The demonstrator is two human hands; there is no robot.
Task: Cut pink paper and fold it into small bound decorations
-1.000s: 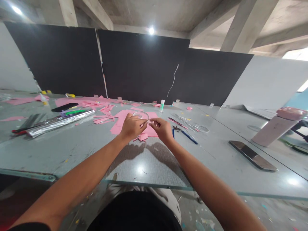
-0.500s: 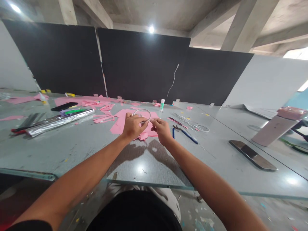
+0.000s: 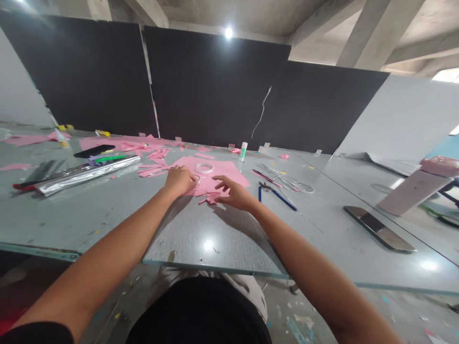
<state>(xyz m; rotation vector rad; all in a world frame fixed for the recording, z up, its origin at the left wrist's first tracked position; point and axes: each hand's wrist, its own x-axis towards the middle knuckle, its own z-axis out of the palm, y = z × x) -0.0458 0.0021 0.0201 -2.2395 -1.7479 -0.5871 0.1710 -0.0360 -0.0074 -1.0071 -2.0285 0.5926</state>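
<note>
Clear tape roll, flat on a sheet of pink paper and free of both hands, just beyond the fingertips of the left grip. Step in hand, by judgement: handwork on the pink paper at the middle of the worktop, with the roll lying loose rather than in use. Left grip palm down at the sheet's near edge, fingers loosely curled, nothing visibly clamped. Right grip open, fingers spread, right beside a small cluster of pink scraps; contact with the scraps impossible to confirm from this view. Any pick-up of the roll calling for only a short forward reach of the left grip and fingers closed around its rim. Farther out on the worktop: a silver foil roll well to the left, a glue stick beyond the sheet, and blue-handled scissors to the right.
</note>
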